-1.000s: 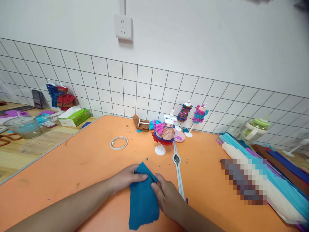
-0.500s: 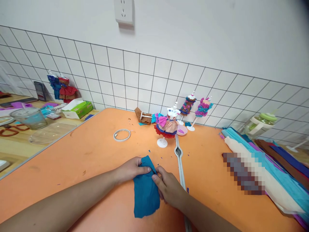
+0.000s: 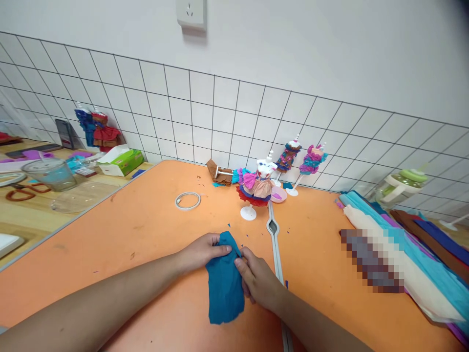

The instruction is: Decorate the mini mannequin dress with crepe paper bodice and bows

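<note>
A teal piece of crepe paper (image 3: 226, 291) hangs between my two hands above the orange table. My left hand (image 3: 205, 252) pinches its upper left part, with the thumb lying across the front. At the upper right edge my right hand (image 3: 259, 275) grips the paper between thumb and fingers, where the edge looks folded or gathered. Beyond my hands stands a small white dress form (image 3: 266, 168) in a ruffled paper dress of pink, beige, blue and red. Left of it a roll of tape (image 3: 188, 201) lies flat.
More dressed forms (image 3: 311, 160) stand by the wall, near a small pink dish (image 3: 279, 194). Coloured paper strips (image 3: 406, 254) and a green-lidded bottle (image 3: 401, 188) are at right. On the wooden table at left are a tissue pack (image 3: 122, 161), scissors (image 3: 22, 193) and a glass bowl (image 3: 51, 172).
The camera view has shifted slightly. Both hands keep hold of the teal crepe paper, with only small finger movement and little change in its shape.
</note>
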{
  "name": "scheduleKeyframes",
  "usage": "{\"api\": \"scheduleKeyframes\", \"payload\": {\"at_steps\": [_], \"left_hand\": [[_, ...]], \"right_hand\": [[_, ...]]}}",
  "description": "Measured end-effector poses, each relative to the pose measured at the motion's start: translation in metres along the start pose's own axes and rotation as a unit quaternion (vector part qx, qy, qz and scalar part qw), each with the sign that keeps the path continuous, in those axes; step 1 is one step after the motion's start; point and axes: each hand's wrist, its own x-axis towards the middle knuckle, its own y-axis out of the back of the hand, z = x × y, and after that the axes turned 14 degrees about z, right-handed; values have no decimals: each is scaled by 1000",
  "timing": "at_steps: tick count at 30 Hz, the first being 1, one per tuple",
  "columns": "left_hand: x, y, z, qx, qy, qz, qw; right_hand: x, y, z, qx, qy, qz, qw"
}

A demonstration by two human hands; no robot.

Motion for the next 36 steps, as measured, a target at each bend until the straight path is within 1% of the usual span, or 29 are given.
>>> {"api": "scheduleKeyframes", "payload": {"at_steps": [8,14,20,26,29,31,33,35,36], "left_hand": [[0,-2,-3,33,-41,-28,998],[2,-2,-9,37,-70,-10,997],[-1,-3,-4,47,-47,-38,997],[-2,-4,-4,56,-48,-25,997],[-3,-5,-2,48,-52,-38,997],[-3,-5,-1,51,-66,-25,996],[-1,-5,-2,38,-73,16,996],[1,-5,-5,11,-63,48,997],[2,-5,-7,1,-57,53,997]], "right_hand": [[0,0,0,-11,10,-5,1000],[0,0,1,2,-5,-11,1000],[0,0,1,1,-4,-4,1000],[-1,1,-2,1,2,4,1000],[0,0,0,0,-5,13,1000],[0,0,1,0,-10,15,1000],[0,0,2,0,-8,15,1000],[0,0,1,-1,-4,15,1000],[0,0,1,0,-3,15,1000]]}}
